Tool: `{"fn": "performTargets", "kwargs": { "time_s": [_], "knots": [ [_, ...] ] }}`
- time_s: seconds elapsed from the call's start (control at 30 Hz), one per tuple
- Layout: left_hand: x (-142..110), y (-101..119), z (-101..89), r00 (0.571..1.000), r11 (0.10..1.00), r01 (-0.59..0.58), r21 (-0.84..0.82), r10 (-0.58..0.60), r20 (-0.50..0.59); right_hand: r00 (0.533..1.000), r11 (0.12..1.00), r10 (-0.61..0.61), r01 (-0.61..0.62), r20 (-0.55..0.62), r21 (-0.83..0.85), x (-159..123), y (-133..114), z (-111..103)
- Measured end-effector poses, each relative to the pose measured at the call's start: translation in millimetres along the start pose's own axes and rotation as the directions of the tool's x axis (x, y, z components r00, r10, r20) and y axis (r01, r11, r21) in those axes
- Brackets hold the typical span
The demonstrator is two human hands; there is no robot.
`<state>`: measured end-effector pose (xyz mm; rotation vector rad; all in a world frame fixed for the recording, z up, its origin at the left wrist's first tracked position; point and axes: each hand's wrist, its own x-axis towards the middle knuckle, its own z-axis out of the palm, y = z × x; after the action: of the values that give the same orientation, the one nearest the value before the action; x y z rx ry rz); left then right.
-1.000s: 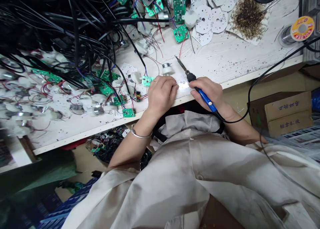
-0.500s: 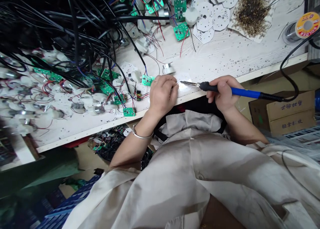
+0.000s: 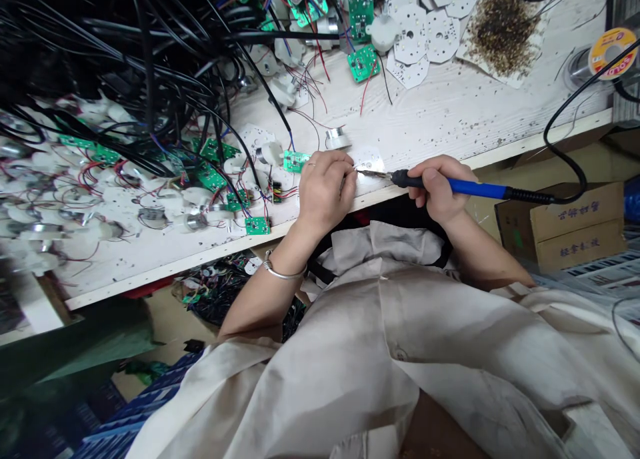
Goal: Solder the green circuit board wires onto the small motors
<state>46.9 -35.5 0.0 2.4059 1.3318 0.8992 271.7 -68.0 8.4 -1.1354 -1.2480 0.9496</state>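
My right hand (image 3: 443, 187) is closed around the black and blue handle of a soldering iron (image 3: 475, 188). The iron points left, and its tip is close to the fingertips of my left hand (image 3: 327, 187). The fingers of my left hand are pinched together at the bench edge; what they hold is too small and hidden to make out. Partly under the tip lies a white disc-shaped board (image 3: 370, 157). A green circuit board (image 3: 296, 161) touches or nearly touches my left knuckles, and a small motor (image 3: 338, 137) sits just beyond them.
Black cables (image 3: 125, 59) heap up at the back left, above many white motors and green boards. White LED boards (image 3: 413, 35) are stacked at the back, beside a sheet with brown crumbs (image 3: 505, 32). A solder spool (image 3: 611, 53) stands right. Cardboard boxes (image 3: 575, 225) are below the bench.
My right hand has shifted slightly left with the soldering iron, bringing its tip nearer my left fingertips. My left hand stays in place.
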Motion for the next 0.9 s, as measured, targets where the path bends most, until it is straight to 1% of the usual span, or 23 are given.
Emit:
{"fn": "performTargets", "kwargs": {
  "time_s": [0.1,0.17,0.3,0.37,0.47,0.6,0.7,0.8,0.9],
  "knots": [
    [0.1,0.3,-0.1,1.0,1.0,0.011,0.005,-0.011,0.013,1.0,1.0,-0.013,0.013,0.019,-0.012,1.2,0.5,-0.8],
    [-0.1,0.5,-0.2,0.999,0.999,0.028,0.017,-0.028,0.03,1.0,1.0,-0.02,0.019,0.006,0.005,1.1,-0.1,-0.9],
    [-0.7,0.7,0.1,0.999,0.998,0.036,0.046,-0.037,0.032,0.995,0.997,-0.02,0.028,-0.097,0.074,-1.4,-1.7,-0.2],
    [-1.0,0.6,0.3,0.999,0.998,0.027,0.052,-0.028,0.024,0.991,0.997,-0.014,0.024,-0.136,0.072,-2.9,-1.9,1.0],
    [-0.9,0.5,0.0,0.999,0.999,0.025,0.047,-0.026,0.024,0.984,0.999,-0.009,0.015,-0.176,0.032,-4.1,-1.5,4.2],
    [0.5,2.2,-0.5,0.994,0.995,0.079,0.054,-0.082,0.072,0.978,1.0,-0.013,0.011,-0.208,-0.013,-3.5,-1.2,8.7],
    [1.8,5.6,-1.0,0.99,0.993,0.099,0.061,-0.104,0.09,0.97,0.999,-0.021,0.029,-0.241,0.028,-3.6,-0.1,10.8],
    [1.1,5.7,-5.2,0.993,0.99,0.086,0.109,-0.094,0.075,0.97,0.992,-0.027,0.055,-0.241,0.11,-5.3,3.0,11.5],
    [-3.9,-4.7,-16.7,0.997,0.976,0.022,0.219,-0.037,0.065,0.975,0.991,-0.052,0.078,-0.218,0.11,-6.5,5.8,10.9]
  ]
}}
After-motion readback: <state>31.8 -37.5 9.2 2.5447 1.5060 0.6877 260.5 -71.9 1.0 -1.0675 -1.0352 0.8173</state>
